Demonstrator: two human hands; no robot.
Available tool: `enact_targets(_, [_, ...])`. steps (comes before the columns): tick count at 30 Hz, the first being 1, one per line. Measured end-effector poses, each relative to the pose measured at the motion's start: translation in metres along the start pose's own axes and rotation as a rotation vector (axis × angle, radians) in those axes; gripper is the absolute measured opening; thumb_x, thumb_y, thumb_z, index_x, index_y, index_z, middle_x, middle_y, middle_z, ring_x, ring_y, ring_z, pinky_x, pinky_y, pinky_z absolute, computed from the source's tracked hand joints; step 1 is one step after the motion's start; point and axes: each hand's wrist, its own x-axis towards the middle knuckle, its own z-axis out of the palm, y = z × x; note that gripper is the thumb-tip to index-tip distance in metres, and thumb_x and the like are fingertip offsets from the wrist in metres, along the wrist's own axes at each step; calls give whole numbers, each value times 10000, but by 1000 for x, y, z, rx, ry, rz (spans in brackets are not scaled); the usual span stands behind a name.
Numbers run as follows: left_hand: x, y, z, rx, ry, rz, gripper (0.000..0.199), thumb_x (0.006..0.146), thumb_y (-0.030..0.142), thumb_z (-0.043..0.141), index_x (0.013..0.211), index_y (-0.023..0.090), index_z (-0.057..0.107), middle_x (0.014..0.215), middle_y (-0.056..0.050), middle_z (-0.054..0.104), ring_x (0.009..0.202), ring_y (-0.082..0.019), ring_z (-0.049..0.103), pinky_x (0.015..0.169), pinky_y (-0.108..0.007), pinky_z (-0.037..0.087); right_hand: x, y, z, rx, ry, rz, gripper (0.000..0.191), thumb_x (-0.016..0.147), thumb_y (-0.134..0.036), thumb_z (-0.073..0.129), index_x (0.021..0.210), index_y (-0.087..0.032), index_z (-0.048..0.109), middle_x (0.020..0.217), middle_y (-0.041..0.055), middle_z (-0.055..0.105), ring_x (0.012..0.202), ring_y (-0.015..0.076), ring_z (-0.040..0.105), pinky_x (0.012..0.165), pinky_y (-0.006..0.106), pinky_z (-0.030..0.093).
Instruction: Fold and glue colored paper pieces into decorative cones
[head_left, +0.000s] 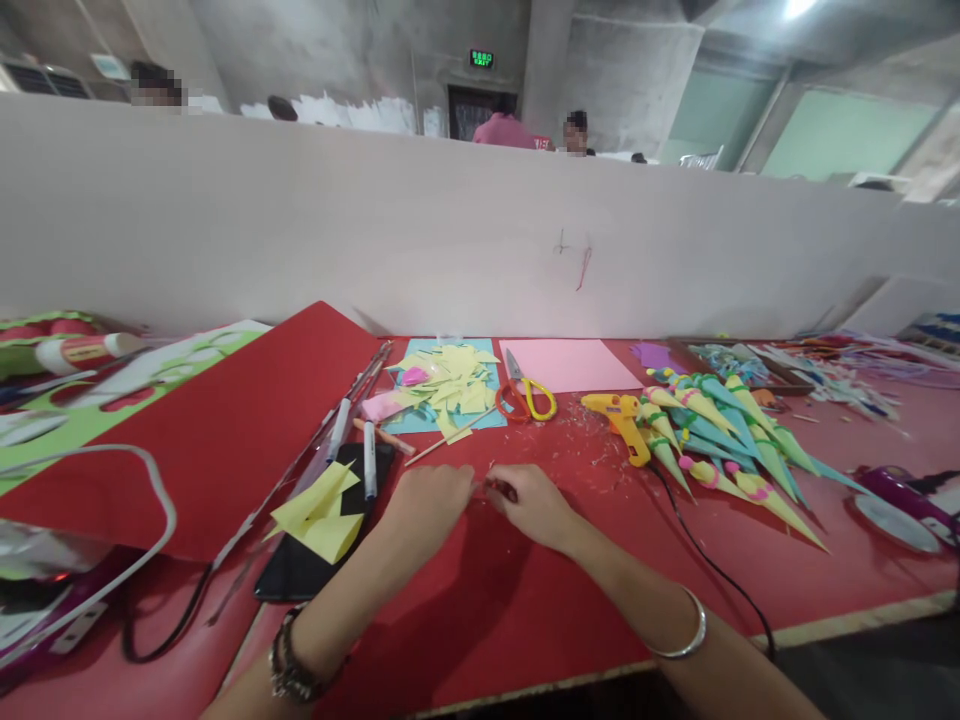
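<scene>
Sm. pale item (478, 487), mostly hidden & too blurry to ID, at the fingers btwn L hand (435, 495) & R hand (536, 503), on the near side of the scissors (529, 398), slightly L.

Soft overhead light, faint shadows, slight blur

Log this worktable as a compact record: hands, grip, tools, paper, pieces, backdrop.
hands: left hand and right hand close together, above red table
grip: too small to tell
tools: red-and-yellow-handled scissors; yellow glue gun
paper: pink sheet; yellow and blue scraps; folded yellow paper, partly over a black flat object
pieces: piled pointed cones, right of glue gun
backdrop: white partition; green exit sign
</scene>
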Motion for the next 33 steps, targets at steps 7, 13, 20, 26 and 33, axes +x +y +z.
enact_targets(7, [3, -19, -1, 38, -22, -26, 295, 780, 29, 354, 817, 104, 636, 727, -167, 662, 752, -297, 644, 578, -341, 464, 0, 1, 0, 16, -11, 24, 159, 739, -121, 474, 731, -181, 621, 599, -14, 562, 523, 91, 451, 514, 189, 312])
enact_targets(13, [2, -18, -7, -12, 15, -73, 264, 790, 52, 374, 839, 114, 626, 770, -156, 666, 758, -276, 643, 580, -306, 448, 0, 1, 1, 60, 13, 37, 149, 732, -132, 469, 722, -179, 610, 595, -15, 547, 524, 94, 447, 528, 201, 322])
enact_targets(20, [10, 11, 3, -189, 160, -217, 362, 886, 285, 242, 909, 141, 573, 733, -142, 659, 668, -250, 632, 530, -290, 394, 5, -4, -1, 780, 32, 186, 186, 774, -354, 498, 782, -175, 548, 603, -24, 540, 514, 93, 496, 536, 220, 411])
enact_targets(26, [13, 12, 19, -603, 305, -124, 314, 854, 334, 305, 713, 165, 529, 649, -55, 614, 591, -176, 565, 521, -248, 328, 4, -7, -2, 1126, 80, 252, 264, 613, -398, 695, 664, -179, 558, 635, -26, 580, 550, 91, 521, 550, 222, 444])
enact_targets(33, [18, 10, 26, -995, 384, 60, 406, 870, 404, 233, 570, 186, 397, 535, 29, 488, 512, -110, 453, 508, -218, 323, 8, -15, -8, 1193, 46, 224, 252, 610, -388, 707, 619, -158, 603, 551, -19, 600, 465, 79, 526, 500, 211, 442])
